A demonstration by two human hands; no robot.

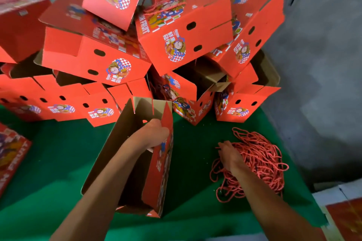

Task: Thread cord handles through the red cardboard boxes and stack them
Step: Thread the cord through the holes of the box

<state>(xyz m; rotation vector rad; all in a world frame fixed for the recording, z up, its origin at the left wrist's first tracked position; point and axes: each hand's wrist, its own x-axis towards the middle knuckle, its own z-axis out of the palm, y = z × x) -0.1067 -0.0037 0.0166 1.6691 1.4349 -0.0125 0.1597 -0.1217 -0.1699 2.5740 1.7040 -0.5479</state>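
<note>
An open red cardboard box [162,172] stands on the green cloth in front of me, brown inside showing. My left hand [156,133] reaches inside it and grips its red right wall near the top edge. To the right lies a tangled heap of red cord handles [260,160]. My right hand [229,154] is on the heap's left side, fingers curled into the cords. Behind them rises a loose pile of red printed boxes [182,35], some with cords through their holes.
The green cloth [49,162] covers the work surface. A flat red box [9,154] lies at the left edge. Grey floor [323,84] borders the cloth on the right. White and red sheets [342,211] sit at the lower right corner.
</note>
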